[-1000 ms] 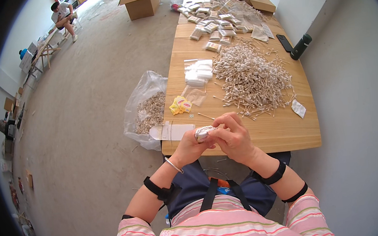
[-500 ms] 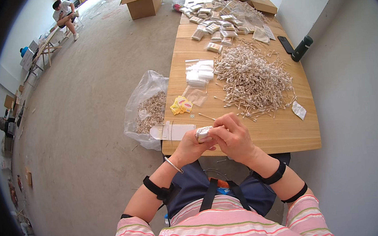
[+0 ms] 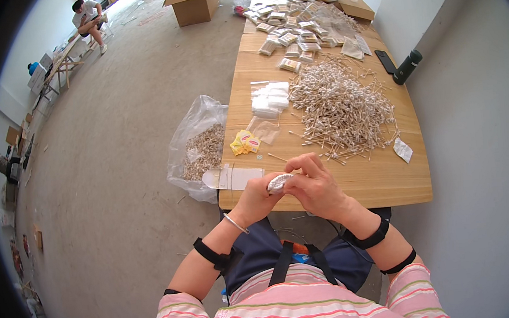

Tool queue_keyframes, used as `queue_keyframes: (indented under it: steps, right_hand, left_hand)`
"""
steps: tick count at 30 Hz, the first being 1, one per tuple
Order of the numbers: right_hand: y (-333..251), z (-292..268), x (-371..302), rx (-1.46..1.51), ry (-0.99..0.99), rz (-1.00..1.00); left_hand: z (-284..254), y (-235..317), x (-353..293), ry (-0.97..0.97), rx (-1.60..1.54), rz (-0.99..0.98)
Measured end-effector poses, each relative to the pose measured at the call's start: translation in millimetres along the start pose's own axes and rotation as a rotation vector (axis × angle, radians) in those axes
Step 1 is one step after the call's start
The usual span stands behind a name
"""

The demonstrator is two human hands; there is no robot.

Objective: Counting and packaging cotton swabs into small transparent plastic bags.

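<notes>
A bundle of cotton swabs [image 3: 279, 183] points its white tips up between my hands above the table's near edge. My left hand [image 3: 255, 200] is wrapped round the bundle. Against its right side, my right hand [image 3: 316, 185] presses with curled fingers; the lower part of the bundle is hidden by both hands. Beyond them lies a large heap of loose cotton swabs [image 3: 344, 107]. To the left are small yellow-and-red labels [image 3: 245, 142], a stack of clear plastic bags [image 3: 269, 99] and a white card strip [image 3: 247, 177] with bands round it.
Filled swab packs [image 3: 292, 36] cover the table's far part. A phone [image 3: 385, 60] and a dark green bottle [image 3: 407, 67] stand along the right edge by the wall. A clear sack of swabs [image 3: 202, 152] sits left of the table. Another person [image 3: 89, 21] sits far off.
The swab bundle has tipped so that more of its white tips face up. My right fingers have shifted slightly along its side.
</notes>
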State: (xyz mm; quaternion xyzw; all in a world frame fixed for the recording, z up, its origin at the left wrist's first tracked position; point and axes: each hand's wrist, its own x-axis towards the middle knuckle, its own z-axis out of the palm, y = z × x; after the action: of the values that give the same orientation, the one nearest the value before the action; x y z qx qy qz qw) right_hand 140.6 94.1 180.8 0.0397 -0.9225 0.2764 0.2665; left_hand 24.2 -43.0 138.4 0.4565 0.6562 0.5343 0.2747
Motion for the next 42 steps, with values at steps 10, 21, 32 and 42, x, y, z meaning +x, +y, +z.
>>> queue_keyframes:
  steps: [10,21,32,42]
  right_hand:
    - [4,-13,-4,0.187,0.053,0.016]
    - [34,10,-16,0.454,-0.060,0.286]
    - [85,76,-56,0.433,0.074,0.517]
    - [109,95,-65,0.630,0.075,0.645]
  left_hand:
    - [-2,1,-3,-0.024,0.102,0.014]
    - [8,-24,9,-0.215,-0.180,-0.191]
    - [35,-94,13,0.122,-0.400,-0.287]
    - [41,-113,28,0.133,-0.519,-0.407]
